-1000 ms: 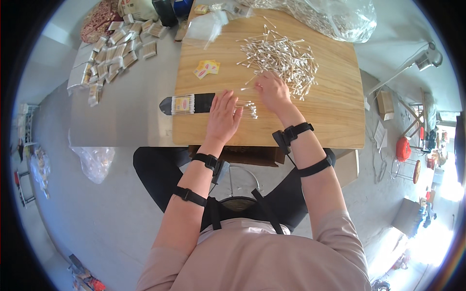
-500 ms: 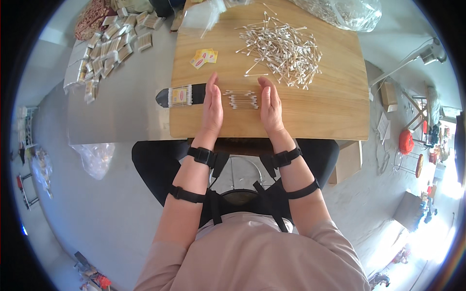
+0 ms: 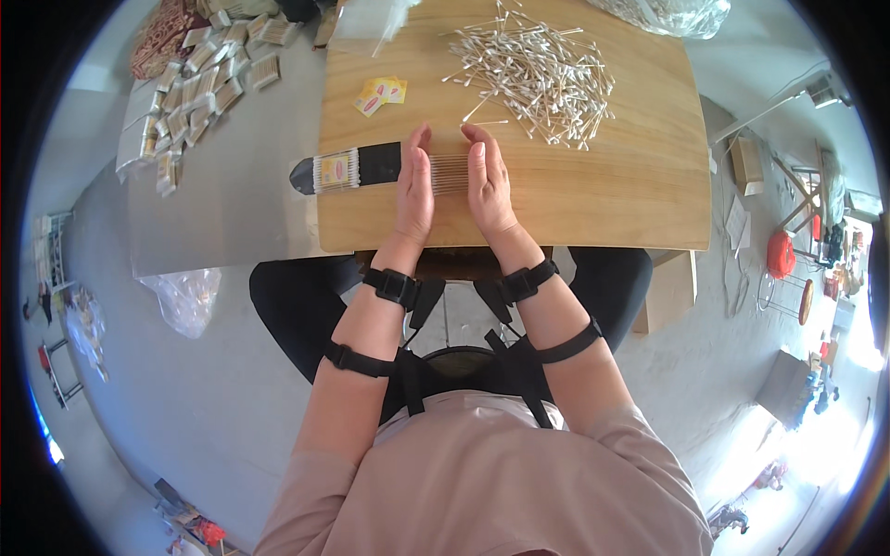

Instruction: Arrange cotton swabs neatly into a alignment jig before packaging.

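My left hand [image 3: 416, 190] and my right hand [image 3: 489, 185] stand on edge on the wooden board, palms facing, fingers stretched out. Between them lies a flat row of cotton swabs [image 3: 450, 174], sticks side by side; its two ends, with the white tips, are hidden behind my hands. Left of my left hand is a black strip [image 3: 380, 164] with a rounded end. On that strip rests a flat pack of swabs [image 3: 336, 170] with a yellow card. Beyond my hands a big loose heap of cotton swabs [image 3: 538, 79] spreads out.
Several yellow cards [image 3: 380, 95] lie on the wooden board [image 3: 603, 195], with flat clear bags [image 3: 366, 23] at its far left. Many packed swab bundles [image 3: 199, 88] sit on the grey table [image 3: 232, 213] to the left. A clear plastic bag [image 3: 667, 14] bulges at the far right.
My right hand has moved left and my left hand slightly right, narrowing the gap around the row of swabs. The white tips that showed before are now covered.
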### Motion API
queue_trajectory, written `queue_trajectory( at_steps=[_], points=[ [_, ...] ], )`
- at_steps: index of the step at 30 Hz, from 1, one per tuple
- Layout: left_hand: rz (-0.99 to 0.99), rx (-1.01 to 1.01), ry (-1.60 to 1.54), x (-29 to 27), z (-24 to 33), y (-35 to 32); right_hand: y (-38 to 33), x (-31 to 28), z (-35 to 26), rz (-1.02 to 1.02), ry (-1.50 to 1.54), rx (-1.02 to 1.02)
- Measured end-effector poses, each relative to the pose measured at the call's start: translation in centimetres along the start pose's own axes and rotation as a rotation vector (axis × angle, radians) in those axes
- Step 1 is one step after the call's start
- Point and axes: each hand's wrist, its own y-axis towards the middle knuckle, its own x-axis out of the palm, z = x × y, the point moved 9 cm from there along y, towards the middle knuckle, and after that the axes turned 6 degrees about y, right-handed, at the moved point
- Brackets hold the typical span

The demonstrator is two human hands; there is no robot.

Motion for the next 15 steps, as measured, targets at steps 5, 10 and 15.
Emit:
queue_trajectory(
  at_steps=[5,10,15],
  points=[
    [-0.034,-0.037,-0.124,0.1,-0.3,0.2,-0.1,-1.4,2.0,0.066,0.171,0.17],
    [-0.018,0.02,-0.02,-0.6,0.0,0.0,0.0,-2.9,2.7,0.102,0.239,0.132],
    [-0.005,0.038,0.135,0.1,0.6,-0.2,-0.4,-0.8,1.6,0.039,0.088,0.059]
  ],
)
